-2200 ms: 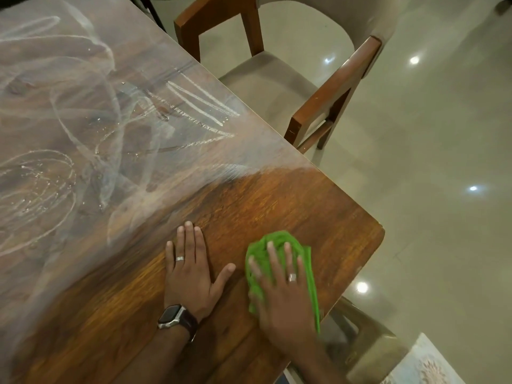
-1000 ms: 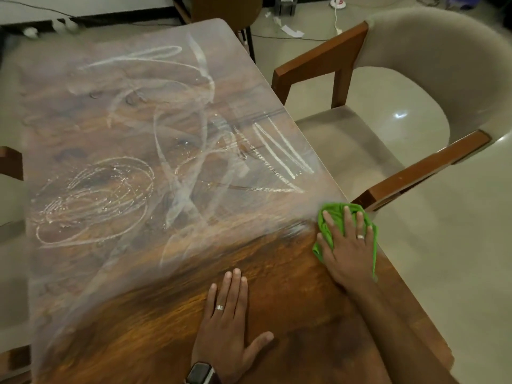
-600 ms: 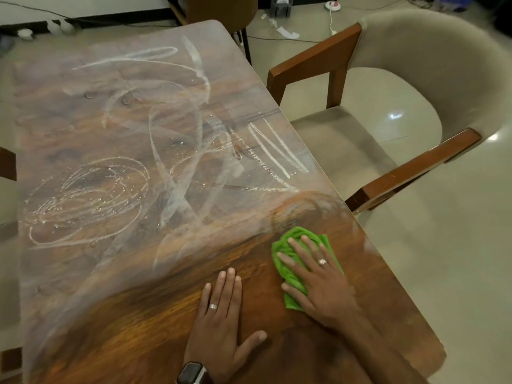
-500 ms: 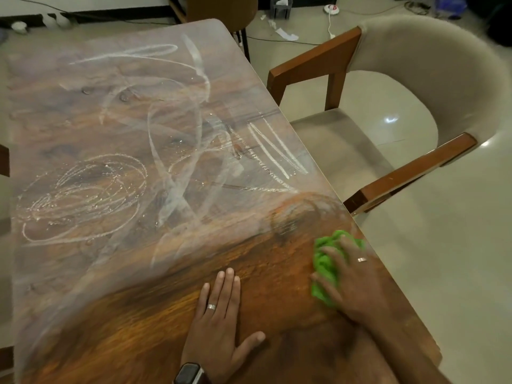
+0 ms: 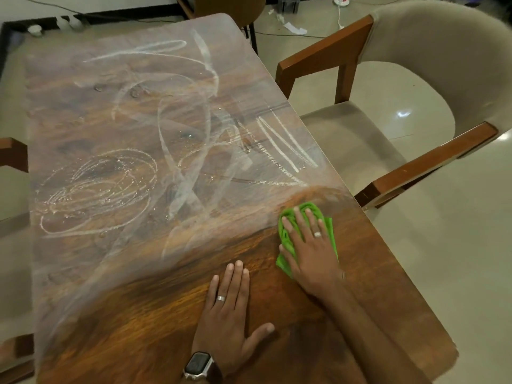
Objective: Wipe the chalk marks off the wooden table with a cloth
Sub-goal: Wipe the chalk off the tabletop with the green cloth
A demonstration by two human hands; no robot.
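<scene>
A bunched green cloth lies on the wooden table near its right edge. My right hand presses flat on the cloth, fingers straight and spread, a ring on one finger. White chalk marks, loops and smears, cover the far and left parts of the tabletop, starting just beyond the cloth. My left hand rests flat on the bare wood at the near side, fingers together, thumb out, with a ring and a wristwatch.
A beige upholstered chair with wooden arms stands close to the table's right edge. Another chair back is at the far end. Cables and a power strip lie on the tiled floor beyond.
My right hand slid the cloth from near the right edge back left and slightly away, up to the border of the chalk. My left hand stayed flat in place.
</scene>
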